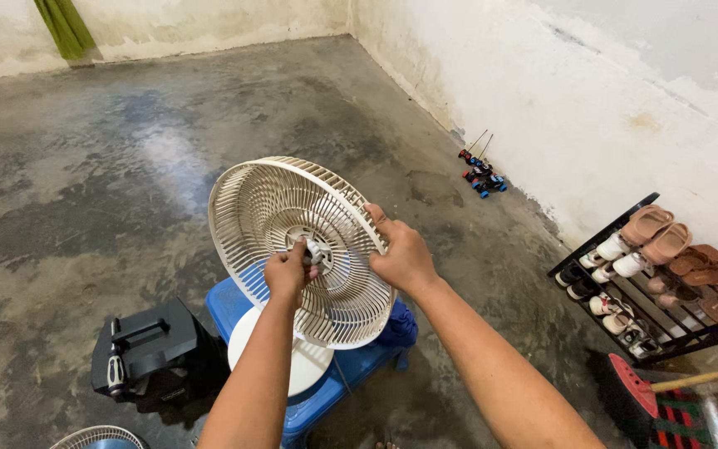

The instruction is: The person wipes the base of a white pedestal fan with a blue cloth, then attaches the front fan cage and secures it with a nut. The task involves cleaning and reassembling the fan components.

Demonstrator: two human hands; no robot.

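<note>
A round cream fan grille (276,208) stands tilted above a blue plastic stool (228,303), with the fan's white base (247,341) on the stool. My left hand (288,274) is closed on the small hub piece (314,249) at the grille's centre. My right hand (403,254) grips the grille's right rim, thumb on the front ribs.
A black tool case (155,353) with a screwdriver (114,370) on it sits left of the stool. Another fan grille (97,436) lies at the bottom left. A shoe rack (666,278) stands against the right wall, toy cars (482,173) beyond it. A broom (637,391) lies at the bottom right.
</note>
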